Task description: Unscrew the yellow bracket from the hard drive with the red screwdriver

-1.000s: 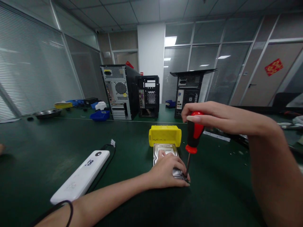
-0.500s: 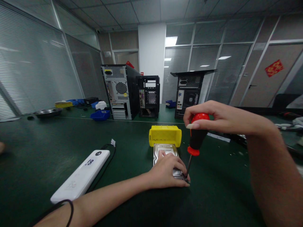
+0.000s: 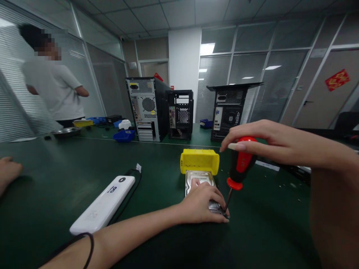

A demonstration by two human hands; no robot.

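A silver hard drive (image 3: pixel 199 175) lies on the green table in front of a yellow plastic bin (image 3: pixel 199 160). My left hand (image 3: pixel 203 203) is wrapped over the drive's near part and grips it, covering much of its surface. From above, my right hand (image 3: pixel 246 144) holds the red and black handle of a screwdriver (image 3: pixel 241 164). The screwdriver tilts slightly, its shaft running down to the drive's near right corner beside my left fingertips. The exact contact of its tip is hard to make out.
A white power bank (image 3: pixel 103 203) with a black cable lies left of my forearm. Computer cases (image 3: pixel 148 108) stand at the back, with a blue bin (image 3: pixel 123 136) and a metal bowl (image 3: pixel 66 132) further left. Another person's hand (image 3: pixel 9 170) rests at the left edge; a person (image 3: pixel 53 86) stands behind.
The view has shifted slightly left, bringing a standing person into sight. My right hand's fingers have loosened and straightened somewhat around the screwdriver handle, which has turned. The left hand still holds the drive.
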